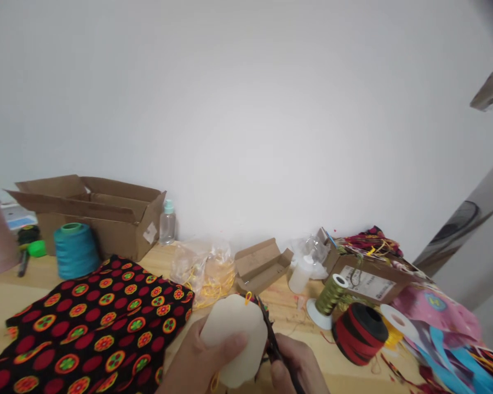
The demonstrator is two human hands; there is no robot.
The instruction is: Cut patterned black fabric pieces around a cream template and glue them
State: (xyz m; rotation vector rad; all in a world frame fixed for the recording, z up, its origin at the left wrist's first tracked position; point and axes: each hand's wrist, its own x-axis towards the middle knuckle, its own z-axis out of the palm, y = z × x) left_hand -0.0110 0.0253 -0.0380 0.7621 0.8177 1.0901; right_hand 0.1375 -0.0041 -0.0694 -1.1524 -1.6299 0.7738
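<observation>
My left hand (203, 355) is closed around a cream-coloured, rounded flat piece (235, 320), its thumb lying across the face. A small yellow loop (248, 297) shows at the top edge of the piece, and a bit of yellow cord (215, 381) hangs below. In my right hand (299, 361) is a pair of dark scissors (271, 339), with the blades pointing up along the right edge of the piece. Whether the blades touch that edge I cannot tell. Dark material behind the piece is mostly hidden.
Black patterned fabric (107, 328) covers the left. Behind stand a cardboard box (102, 230), a teal thread cone (76, 251) and a clear bottle (168, 224). At right are a green-gold spool (331, 295), a red-and-black spool (359, 334) and a full carton (367, 276).
</observation>
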